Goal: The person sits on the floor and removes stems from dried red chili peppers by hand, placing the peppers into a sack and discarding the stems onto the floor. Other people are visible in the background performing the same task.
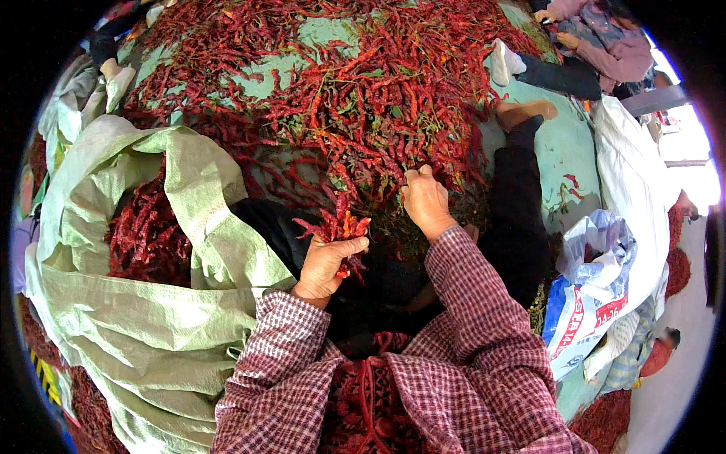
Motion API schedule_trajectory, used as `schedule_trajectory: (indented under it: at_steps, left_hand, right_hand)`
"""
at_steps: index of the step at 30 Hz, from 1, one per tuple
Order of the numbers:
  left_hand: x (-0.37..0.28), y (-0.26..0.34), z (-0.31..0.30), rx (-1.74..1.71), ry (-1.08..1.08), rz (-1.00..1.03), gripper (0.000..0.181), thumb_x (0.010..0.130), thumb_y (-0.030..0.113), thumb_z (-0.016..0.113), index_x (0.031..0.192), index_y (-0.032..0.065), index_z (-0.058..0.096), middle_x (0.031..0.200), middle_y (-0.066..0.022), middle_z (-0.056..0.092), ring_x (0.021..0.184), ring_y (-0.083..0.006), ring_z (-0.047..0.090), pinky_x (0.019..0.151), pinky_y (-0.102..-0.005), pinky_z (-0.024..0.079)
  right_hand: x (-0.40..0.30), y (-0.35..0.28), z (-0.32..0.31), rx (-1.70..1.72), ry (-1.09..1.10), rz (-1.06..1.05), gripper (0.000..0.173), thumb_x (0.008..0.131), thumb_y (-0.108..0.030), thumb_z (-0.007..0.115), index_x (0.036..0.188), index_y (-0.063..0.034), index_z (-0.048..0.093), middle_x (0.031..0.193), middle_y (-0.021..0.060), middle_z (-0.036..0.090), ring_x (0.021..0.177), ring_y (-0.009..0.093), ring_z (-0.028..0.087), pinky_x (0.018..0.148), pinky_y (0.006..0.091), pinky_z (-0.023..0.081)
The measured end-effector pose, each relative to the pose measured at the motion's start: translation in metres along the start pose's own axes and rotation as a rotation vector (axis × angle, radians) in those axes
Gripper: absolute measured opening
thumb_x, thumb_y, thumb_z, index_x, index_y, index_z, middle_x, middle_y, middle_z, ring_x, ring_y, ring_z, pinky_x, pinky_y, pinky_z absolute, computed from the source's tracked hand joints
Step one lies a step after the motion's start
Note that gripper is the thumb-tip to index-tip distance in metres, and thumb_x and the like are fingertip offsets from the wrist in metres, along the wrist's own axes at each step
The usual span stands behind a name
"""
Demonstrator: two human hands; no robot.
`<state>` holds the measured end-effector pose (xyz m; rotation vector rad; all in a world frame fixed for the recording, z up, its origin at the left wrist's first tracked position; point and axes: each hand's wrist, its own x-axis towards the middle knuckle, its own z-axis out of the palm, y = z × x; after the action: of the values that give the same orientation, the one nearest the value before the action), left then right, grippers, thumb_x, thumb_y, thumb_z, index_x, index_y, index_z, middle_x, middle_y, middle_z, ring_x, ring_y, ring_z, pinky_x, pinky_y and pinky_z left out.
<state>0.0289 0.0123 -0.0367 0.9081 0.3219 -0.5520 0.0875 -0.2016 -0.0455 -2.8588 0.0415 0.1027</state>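
Observation:
My left hand (329, 262) grips a bunch of dried red chili peppers (342, 222), their tips sticking out above and below the fist. At the near edge of a wide chili pile (391, 113), my right hand (426, 200) has its fingers curled down. What lies between those fingertips is hidden. Green stems and leaves are mixed into the pile around it. To the left stands a large pale green woven sack (142, 335), its mouth rolled back, with red chilies (148, 232) inside.
My dark-trousered leg (516, 187) stretches along the pile's right side. Beyond it are a green ground sheet (567, 153), a white sack (635, 170) and a printed plastic fertilizer bag (590, 306). Another person (612, 51) sits at the upper right, a shoe (505, 62) near the pile.

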Motion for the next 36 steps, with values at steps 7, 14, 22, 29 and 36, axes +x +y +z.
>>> schedule_trajectory:
  at_steps: [7,14,22,29,36]
  left_hand:
    - [-0.004,0.011,0.016,-0.035,-0.022,0.039,0.019,0.077,-0.004,0.064,0.094,0.0027,0.060,0.088,-0.0057,0.064,0.082,-0.0180,0.061,0.074,-0.0300,0.049]
    - [0.001,0.002,0.001,-0.196,-0.150,0.048,0.016,0.079,-0.005,0.062,0.093,0.0020,0.060,0.092,-0.0043,0.063,0.087,-0.0153,0.059,0.079,-0.0274,0.047]
    - [-0.020,0.004,0.032,0.444,-0.014,0.866,0.024,0.076,-0.010,0.062,0.098,-0.0014,0.059,0.088,-0.0073,0.064,0.083,-0.0128,0.060,0.076,-0.0257,0.049]
    - [-0.007,-0.006,0.005,0.140,0.092,0.230,0.013,0.076,-0.006,0.065,0.087,0.0013,0.064,0.085,-0.0032,0.064,0.077,-0.0133,0.060,0.073,-0.0266,0.048]
    - [-0.001,-0.002,0.005,0.110,0.075,0.213,0.014,0.076,-0.006,0.066,0.088,0.0010,0.064,0.084,-0.0044,0.065,0.077,-0.0150,0.061,0.073,-0.0277,0.049]
  right_hand:
    - [-0.031,-0.017,-0.015,0.710,-0.152,0.122,0.011,0.085,-0.007,0.054,0.083,0.0029,0.050,0.070,0.0222,0.056,0.066,0.041,0.057,0.060,0.0432,0.045]
    - [-0.085,-0.053,-0.020,0.918,-0.295,-0.149,0.007,0.082,-0.003,0.056,0.088,-0.0004,0.055,0.066,0.0159,0.056,0.059,0.030,0.058,0.054,0.0360,0.045]
    - [-0.080,-0.004,0.036,0.266,0.001,-0.147,0.005,0.064,0.002,0.051,0.069,0.0032,0.052,0.065,0.0240,0.055,0.064,0.042,0.056,0.059,0.0496,0.045]
    - [0.019,-0.005,-0.011,0.519,0.008,0.242,0.042,0.084,-0.034,0.062,0.089,0.0075,0.060,0.086,0.0253,0.064,0.082,0.036,0.063,0.071,0.0438,0.050]
    - [0.060,-0.011,0.003,0.305,-0.050,0.423,0.037,0.081,-0.031,0.065,0.094,0.0045,0.061,0.097,0.0223,0.064,0.087,0.036,0.063,0.076,0.0466,0.050]
